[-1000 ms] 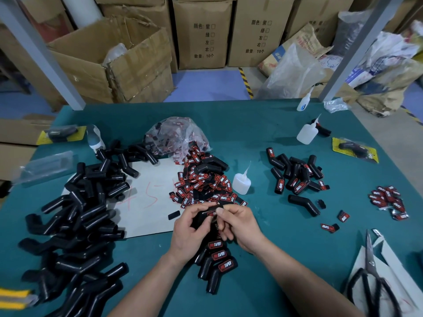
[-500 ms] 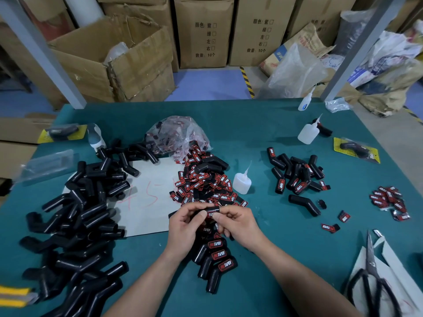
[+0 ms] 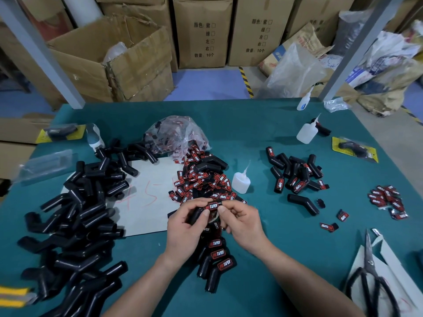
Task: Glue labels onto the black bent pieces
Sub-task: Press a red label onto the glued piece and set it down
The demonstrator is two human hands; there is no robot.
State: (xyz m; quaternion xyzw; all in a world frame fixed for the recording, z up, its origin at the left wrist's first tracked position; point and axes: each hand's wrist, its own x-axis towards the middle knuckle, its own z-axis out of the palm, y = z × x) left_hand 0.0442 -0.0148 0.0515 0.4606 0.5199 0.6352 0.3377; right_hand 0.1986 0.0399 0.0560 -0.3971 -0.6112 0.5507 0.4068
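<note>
Near edge, centre: short row of finished pieces, matte black tubes w/ a bend, each w/ a red-black "TAPER" tag on top. Near right corner: scissors on white card. Left edge, from the near corner up: big pile of bare pieces, glossy black, no tags.

Just behind the finished row, over counter centre: left grip clamped round the black bent piece, fingers curled over it, thumb on top. Label sits on the piece's upper end: red block + white "TAPER" on black, text upright to cam. Right grip pinches the label's right end, thumb & forefinger closed on it.

Behind the hands: loose label heap and, just right of it, an upright glue bottle. Right of centre: second batch of tagged pieces; small label heap by right edge. Further back: clear bag holding more labels. Cartons beyond far edge.
</note>
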